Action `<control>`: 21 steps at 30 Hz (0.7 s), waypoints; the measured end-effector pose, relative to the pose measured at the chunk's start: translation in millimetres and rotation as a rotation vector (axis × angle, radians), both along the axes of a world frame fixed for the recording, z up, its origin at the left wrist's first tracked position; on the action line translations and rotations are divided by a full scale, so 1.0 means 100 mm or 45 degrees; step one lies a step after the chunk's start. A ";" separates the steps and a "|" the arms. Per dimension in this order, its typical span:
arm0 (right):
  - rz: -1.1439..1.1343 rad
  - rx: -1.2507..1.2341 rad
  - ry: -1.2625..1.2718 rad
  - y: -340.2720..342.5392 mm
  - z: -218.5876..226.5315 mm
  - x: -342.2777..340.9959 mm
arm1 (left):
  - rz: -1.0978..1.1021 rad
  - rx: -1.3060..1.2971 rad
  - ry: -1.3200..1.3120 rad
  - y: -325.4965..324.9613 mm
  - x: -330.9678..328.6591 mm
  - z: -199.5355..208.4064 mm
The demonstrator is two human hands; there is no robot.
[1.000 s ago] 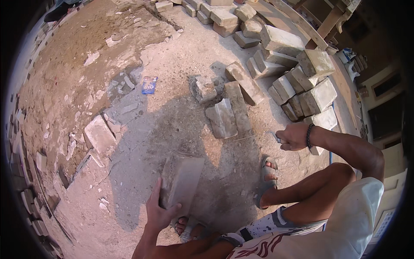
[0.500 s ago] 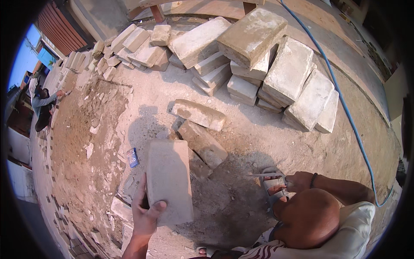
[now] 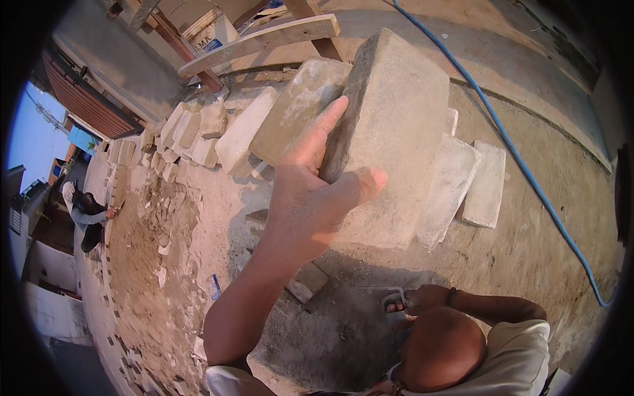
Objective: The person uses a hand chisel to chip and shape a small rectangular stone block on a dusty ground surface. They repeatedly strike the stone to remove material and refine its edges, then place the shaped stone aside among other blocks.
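Note:
In my left hand [image 3: 317,178] is a large grey concrete block [image 3: 396,145], raised in front of the block pile, thumb on its broad face and index finger along its side; my other fingers are hidden. At the lower right, my right hand [image 3: 422,300], with a dark band at the wrist, is closed around what looks like a trowel [image 3: 391,289], its thin blade seen edge-on. It is beside my sandalled foot [image 3: 396,310] and bent bare knee [image 3: 442,350]. Behind the held block are stacked blocks [image 3: 300,105], partly covered by it. Another block [image 3: 307,282] lies on the ground below my left forearm.
A blue hose [image 3: 502,125] curves down the right side. At the back are a wooden plank barrier [image 3: 264,43] and a white bucket [image 3: 210,32]. On the far left, another person [image 3: 89,214] crouches by a row of blocks. Rubble [image 3: 165,237] covers the ground at left.
My left hand has lifted the concrete block up and to the right, from low over the ground to before the pile. My right hand keeps its grip low by my foot.

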State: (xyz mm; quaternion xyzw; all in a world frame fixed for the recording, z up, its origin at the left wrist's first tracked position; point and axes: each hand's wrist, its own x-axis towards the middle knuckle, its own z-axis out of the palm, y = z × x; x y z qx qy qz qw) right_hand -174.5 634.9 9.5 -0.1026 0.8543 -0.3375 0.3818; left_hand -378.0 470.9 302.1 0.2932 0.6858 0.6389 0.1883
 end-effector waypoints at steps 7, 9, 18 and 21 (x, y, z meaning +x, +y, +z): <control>-0.066 -0.152 -0.199 0.05 -0.08 -0.05 | 0.488 -0.842 1.300 -0.05 -0.26 -0.17; -0.093 -0.114 -0.222 0.01 -0.17 -0.09 | 0.502 -0.924 1.409 -0.38 -0.14 -0.20; -0.074 -0.305 -0.135 -0.47 -0.29 -0.34 | 1.093 -1.293 0.181 -2.58 0.11 -1.02; -0.071 -0.279 -0.012 -0.59 -0.40 -0.38 | 0.952 -1.455 -0.049 -2.81 0.75 -1.98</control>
